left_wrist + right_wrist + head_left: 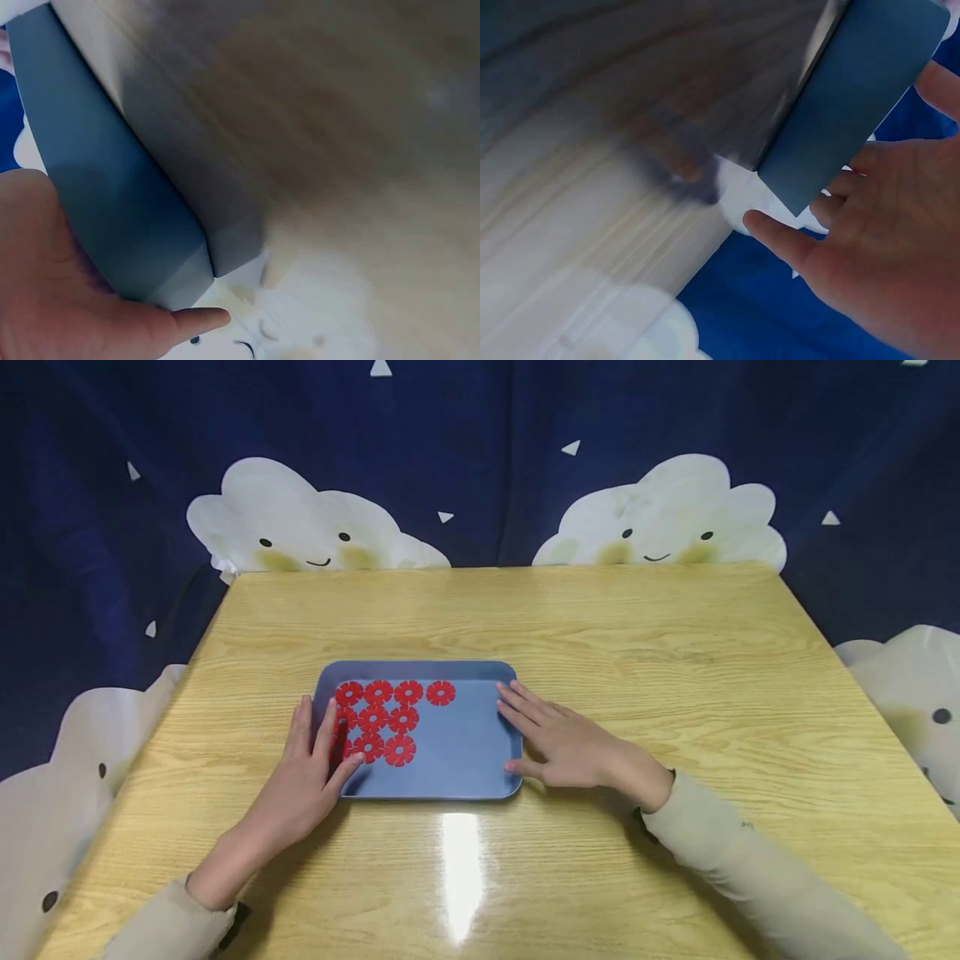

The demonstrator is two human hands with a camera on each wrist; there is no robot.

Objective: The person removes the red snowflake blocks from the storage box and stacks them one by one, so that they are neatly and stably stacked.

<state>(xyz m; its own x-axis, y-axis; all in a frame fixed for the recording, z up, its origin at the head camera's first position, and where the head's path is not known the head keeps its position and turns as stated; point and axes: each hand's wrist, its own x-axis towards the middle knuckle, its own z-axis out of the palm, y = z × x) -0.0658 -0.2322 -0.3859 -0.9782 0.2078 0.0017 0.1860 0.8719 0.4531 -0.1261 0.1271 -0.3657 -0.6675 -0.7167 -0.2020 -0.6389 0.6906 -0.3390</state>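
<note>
A shallow blue-grey rectangular tray point(457, 781) lies on the table in the head view. Several red notched plastic discs point(372, 719), like snowflake building pieces, lie in rows in its left part. My left hand point(300, 785) is at the tray's left end, fingers extended over the rim, partly hiding the leftmost discs. At the opposite end my right hand point(566, 743) reaches over the right rim with fingers spread and fairly straight. Both wrist views show the tray's outer wall point(120, 172) beside the left palm and its right-hand wall point(847, 97) beside the right fingers.
The wooden table point(660, 652) extends around the tray on all sides, with a bright light reflection in front of it. A dark blue curtain point(480, 435) with white clouds and small triangles hangs behind and at the sides.
</note>
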